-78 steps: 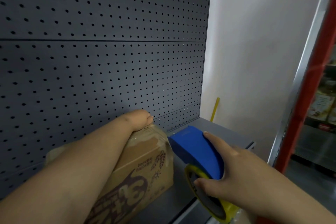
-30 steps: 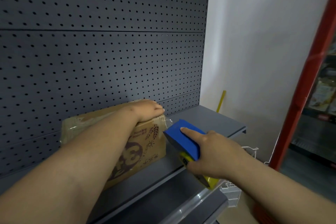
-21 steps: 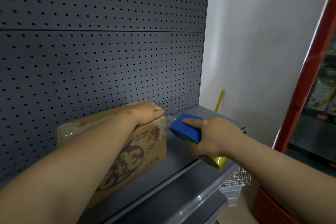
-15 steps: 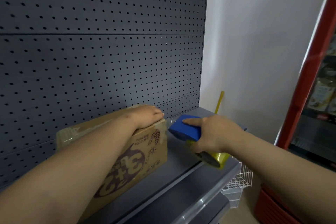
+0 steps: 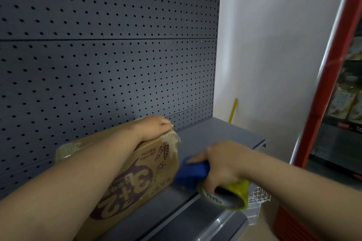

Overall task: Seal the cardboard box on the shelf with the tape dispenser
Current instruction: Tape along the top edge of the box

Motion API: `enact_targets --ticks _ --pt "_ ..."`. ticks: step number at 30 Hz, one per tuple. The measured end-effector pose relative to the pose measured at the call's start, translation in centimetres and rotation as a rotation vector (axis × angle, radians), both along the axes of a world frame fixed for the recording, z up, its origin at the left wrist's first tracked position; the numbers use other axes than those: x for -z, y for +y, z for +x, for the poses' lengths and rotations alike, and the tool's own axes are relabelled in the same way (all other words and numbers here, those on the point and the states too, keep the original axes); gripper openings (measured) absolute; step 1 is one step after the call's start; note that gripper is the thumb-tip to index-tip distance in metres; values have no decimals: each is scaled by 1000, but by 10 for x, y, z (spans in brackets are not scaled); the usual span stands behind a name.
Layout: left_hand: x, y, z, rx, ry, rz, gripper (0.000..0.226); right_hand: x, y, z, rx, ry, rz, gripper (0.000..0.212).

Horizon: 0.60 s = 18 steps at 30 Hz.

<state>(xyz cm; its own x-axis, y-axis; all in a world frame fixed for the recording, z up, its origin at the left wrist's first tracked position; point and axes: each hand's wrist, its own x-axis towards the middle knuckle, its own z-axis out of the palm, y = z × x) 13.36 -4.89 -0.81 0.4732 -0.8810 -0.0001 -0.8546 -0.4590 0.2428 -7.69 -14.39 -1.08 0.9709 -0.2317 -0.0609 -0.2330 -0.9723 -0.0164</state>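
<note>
A brown cardboard box (image 5: 148, 170) with dark printed lettering lies on the grey shelf (image 5: 219, 135), against the pegboard. My left hand (image 5: 154, 127) presses flat on the box's top right corner. Clear tape shows crinkled at that corner. My right hand (image 5: 223, 164) grips a blue tape dispenser (image 5: 191, 173) with a yellow tape roll (image 5: 225, 195). The dispenser's blue head touches the lower part of the box's right end face. My forearm hides much of the box top.
A dark grey pegboard (image 5: 109, 60) backs the shelf. A white wall stands to the right, with a yellow stick (image 5: 233, 110) leaning on it. A white wire basket (image 5: 256, 201) hangs below the shelf edge. A red-framed cooler (image 5: 333, 76) stands at far right.
My right hand has brought the dispenser down and left, from near the box's top corner to the lower end face. My left hand has stayed on the box.
</note>
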Motion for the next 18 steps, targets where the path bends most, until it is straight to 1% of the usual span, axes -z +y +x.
enact_targets --ticks 1,3,5,7,9,12,13,14,16,18 --pt "0 0 0 3 6 -2 34 11 -3 -1 11 -9 -27 70" --pt "1 1 1 -6 14 -1 39 21 -25 -5 142 -138 -90 72" --pt "-1 2 -1 8 9 -23 41 19 -53 -7 255 -234 -49 75" --pt "-6 4 -8 94 -38 -66 35 9 -70 -5 303 -302 9 75" --pt "-10 2 -19 163 -78 -85 34 4 -79 2 339 -359 27 76" --pt "-11 -1 -36 149 50 -7 38 6 -88 18 380 -413 63 77" --pt "-10 -1 -40 168 39 32 40 7 -90 23 384 -422 73 77" --pt "-7 -2 -39 196 -36 79 39 8 -92 29 384 -429 77 77" --pt "-1 -3 -35 230 -171 125 27 12 -94 42 388 -448 87 77" --pt "1 -4 -36 226 -181 132 16 16 -97 54 393 -471 100 78"
